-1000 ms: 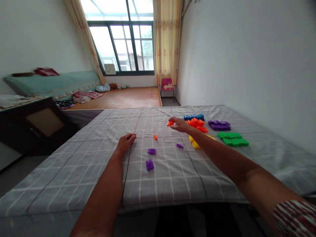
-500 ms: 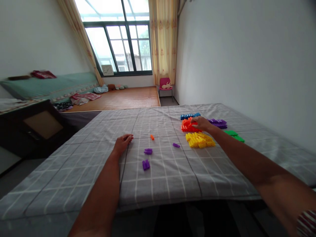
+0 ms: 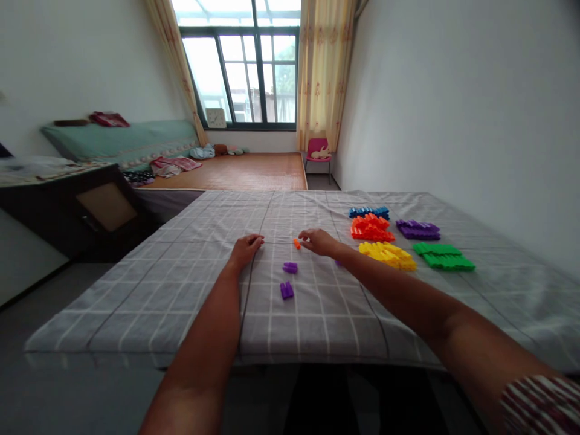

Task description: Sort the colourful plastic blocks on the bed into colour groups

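Observation:
On the grey checked cloth my left hand (image 3: 247, 248) rests with its fingers curled together, nothing visible in them. To its right lies a small orange plastic block (image 3: 296, 243). My right hand (image 3: 318, 241) is just beside that block, thumb and fingers pinched; whatever is between them is too small to make out. Nearer to me are a pair of purple plastic blocks (image 3: 290, 267) side by side and a second purple pair (image 3: 286, 290). Another purple block (image 3: 338, 263) is mostly hidden behind my right wrist.
Sorted block piles stand at the right: blue (image 3: 369, 212), orange-red (image 3: 372, 228), yellow (image 3: 387, 255), purple (image 3: 417, 229) and green (image 3: 444, 257). My right forearm passes in front of the yellow pile. A dark cabinet (image 3: 99, 208) stands left of the cloth-covered table (image 3: 149, 290).
My right hand has left the orange-red pile and moved left to beside the single orange block. My left hand stays about where it was. The view has shifted slightly.

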`<control>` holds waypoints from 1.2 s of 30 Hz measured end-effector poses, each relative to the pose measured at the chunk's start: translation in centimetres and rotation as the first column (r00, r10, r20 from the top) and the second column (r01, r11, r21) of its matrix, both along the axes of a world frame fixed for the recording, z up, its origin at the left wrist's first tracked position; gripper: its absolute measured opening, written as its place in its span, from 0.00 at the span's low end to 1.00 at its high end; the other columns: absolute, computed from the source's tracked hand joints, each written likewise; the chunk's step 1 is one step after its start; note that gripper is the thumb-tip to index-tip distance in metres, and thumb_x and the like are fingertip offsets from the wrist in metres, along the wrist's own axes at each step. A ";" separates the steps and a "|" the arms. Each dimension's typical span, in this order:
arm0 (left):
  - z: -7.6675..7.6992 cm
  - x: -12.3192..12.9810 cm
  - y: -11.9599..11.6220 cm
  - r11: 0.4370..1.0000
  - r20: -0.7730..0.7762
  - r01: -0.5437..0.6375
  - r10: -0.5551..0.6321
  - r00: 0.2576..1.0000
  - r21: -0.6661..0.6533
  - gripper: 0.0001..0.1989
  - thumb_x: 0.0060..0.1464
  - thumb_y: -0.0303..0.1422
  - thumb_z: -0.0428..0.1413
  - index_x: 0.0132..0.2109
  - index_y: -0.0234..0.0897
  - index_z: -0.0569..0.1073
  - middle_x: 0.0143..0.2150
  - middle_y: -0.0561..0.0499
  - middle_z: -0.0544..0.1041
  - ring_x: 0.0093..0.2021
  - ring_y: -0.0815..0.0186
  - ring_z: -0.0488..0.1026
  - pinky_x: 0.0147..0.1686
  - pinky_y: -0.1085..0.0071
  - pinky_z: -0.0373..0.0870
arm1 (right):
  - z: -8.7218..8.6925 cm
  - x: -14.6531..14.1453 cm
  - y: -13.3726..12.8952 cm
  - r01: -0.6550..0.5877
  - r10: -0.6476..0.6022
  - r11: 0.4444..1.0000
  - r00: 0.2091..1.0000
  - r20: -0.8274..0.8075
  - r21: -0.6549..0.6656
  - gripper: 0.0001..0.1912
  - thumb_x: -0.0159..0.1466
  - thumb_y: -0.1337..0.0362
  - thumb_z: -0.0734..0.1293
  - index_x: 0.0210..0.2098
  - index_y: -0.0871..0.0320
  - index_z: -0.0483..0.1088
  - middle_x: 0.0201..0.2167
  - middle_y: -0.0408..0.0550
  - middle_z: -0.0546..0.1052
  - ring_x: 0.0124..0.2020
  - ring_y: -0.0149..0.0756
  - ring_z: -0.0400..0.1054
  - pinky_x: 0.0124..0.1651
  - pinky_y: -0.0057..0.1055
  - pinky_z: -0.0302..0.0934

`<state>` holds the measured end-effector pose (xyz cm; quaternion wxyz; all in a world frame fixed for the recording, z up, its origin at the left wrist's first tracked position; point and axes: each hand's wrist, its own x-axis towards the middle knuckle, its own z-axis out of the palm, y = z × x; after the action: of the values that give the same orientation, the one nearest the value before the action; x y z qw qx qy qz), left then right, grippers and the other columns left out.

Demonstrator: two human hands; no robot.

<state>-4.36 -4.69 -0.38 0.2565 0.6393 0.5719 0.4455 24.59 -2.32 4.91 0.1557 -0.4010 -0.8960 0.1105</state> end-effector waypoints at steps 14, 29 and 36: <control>0.4 0.0 -0.1 0.998 0.080 -0.010 0.014 0.997 -0.054 0.25 0.46 0.51 0.57 0.40 0.34 0.79 0.34 0.46 0.81 0.34 0.62 0.75 0.32 0.70 0.71 | 1.6 10.5 1.6 0.314 -0.309 0.949 0.938 -0.158 0.004 0.14 0.59 0.68 0.65 0.45 0.60 0.73 0.37 0.49 0.79 0.33 0.31 0.72 0.37 0.24 0.63; 1.4 0.5 -0.5 0.997 0.056 -0.050 0.053 0.997 -0.052 0.25 0.44 0.51 0.57 0.40 0.35 0.79 0.34 0.46 0.81 0.34 0.62 0.75 0.32 0.70 0.71 | 0.9 24.6 2.9 0.653 -0.654 0.757 0.757 0.002 0.031 0.12 0.59 0.60 0.64 0.34 0.61 0.76 0.32 0.50 0.80 0.33 0.36 0.72 0.32 0.26 0.58; 0.5 0.2 0.0 0.999 0.048 -0.021 0.022 0.999 -0.036 0.25 0.46 0.52 0.56 0.40 0.34 0.79 0.33 0.45 0.81 0.32 0.62 0.75 0.31 0.71 0.69 | 2.4 15.4 -0.9 0.301 -0.291 0.949 0.950 -0.112 0.093 0.10 0.63 0.63 0.63 0.37 0.59 0.75 0.35 0.49 0.79 0.35 0.35 0.71 0.38 0.27 0.61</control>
<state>-4.11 -4.68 0.13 0.2770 0.6173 0.5803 0.4533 39.97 -3.23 7.36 0.2352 -0.5161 -0.8217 0.0563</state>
